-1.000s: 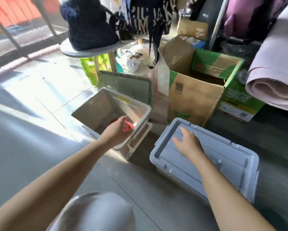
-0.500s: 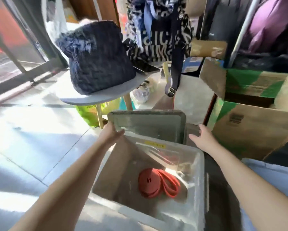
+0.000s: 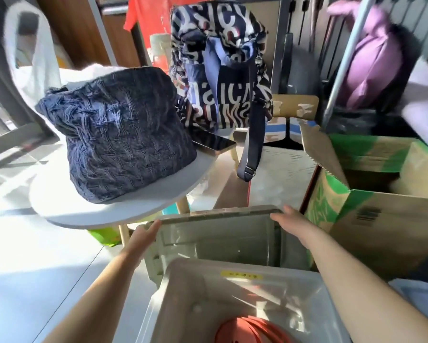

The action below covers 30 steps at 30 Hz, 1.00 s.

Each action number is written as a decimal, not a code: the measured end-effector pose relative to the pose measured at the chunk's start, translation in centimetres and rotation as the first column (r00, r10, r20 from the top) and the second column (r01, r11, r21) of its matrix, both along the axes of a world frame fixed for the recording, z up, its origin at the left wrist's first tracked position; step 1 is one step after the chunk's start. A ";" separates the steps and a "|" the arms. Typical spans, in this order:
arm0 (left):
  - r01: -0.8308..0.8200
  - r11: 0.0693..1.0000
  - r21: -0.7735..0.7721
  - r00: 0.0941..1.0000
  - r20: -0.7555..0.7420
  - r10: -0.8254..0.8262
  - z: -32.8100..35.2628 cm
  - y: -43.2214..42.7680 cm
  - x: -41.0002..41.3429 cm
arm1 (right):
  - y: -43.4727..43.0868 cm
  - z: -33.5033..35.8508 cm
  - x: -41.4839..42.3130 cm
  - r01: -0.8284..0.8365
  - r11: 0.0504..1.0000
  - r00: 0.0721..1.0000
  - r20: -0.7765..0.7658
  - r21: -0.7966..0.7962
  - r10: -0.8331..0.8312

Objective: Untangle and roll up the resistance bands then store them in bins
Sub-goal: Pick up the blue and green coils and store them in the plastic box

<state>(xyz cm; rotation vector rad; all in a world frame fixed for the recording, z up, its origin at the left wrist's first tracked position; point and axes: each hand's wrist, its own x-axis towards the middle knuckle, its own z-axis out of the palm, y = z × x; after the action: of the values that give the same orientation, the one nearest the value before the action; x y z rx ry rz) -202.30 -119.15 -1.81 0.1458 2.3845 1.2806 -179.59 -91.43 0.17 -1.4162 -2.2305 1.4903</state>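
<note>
From my end, this looks like the closing-up step. The orange resistance band (image 3: 247, 329) lies coiled at the bottom of the clear bin (image 3: 195, 293), at the lower edge of the view. The frame cuts it off, so I can't tell how neatly it is rolled or whether more than one band is in there.

Both hands are up at the grey lid (image 3: 220, 241), which stands on edge just behind the bin's far wall. The left grip (image 3: 146, 233) is spread, its fingers straight and touching the lid's upper left corner. The right grip (image 3: 290, 222) is spread too, its fingers laid flat along the upper right corner. Neither has closed round anything.

I judge the next move to be closing both grips on the top rim, lifting the lid clear of the gap and tipping it toward me. It then has to come down flat on the bin, all four edges lined up before pressing.

There is little room. The round surface (image 3: 84, 209) overhangs on the left and the cardboard box (image 3: 381, 231) crowds the right, so the lift should go straight up first.
</note>
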 end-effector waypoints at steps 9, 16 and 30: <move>-0.027 0.917 0.397 0.964 -0.231 0.128 4.3 -3.0 7.0 | -5.4 2.2 7.4 0.404 0.911 0.824 -0.401 -0.079 -0.400; -0.116 0.882 0.458 0.908 -0.311 0.281 3.7 -9.1 16.8 | -12.3 0.7 17.8 0.466 0.885 0.737 -0.560 0.015 -0.379; -0.116 0.979 -0.166 0.966 -0.246 0.073 -3.7 -17.2 23.8 | -21.5 -6.2 30.3 0.169 0.971 0.942 -0.317 0.166 -0.110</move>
<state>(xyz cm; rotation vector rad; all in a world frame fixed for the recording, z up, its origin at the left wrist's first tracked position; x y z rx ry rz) -178.53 -136.35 -5.52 0.1402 2.7299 1.1371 -149.28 -112.88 -6.06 -1.1689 -1.9792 1.3066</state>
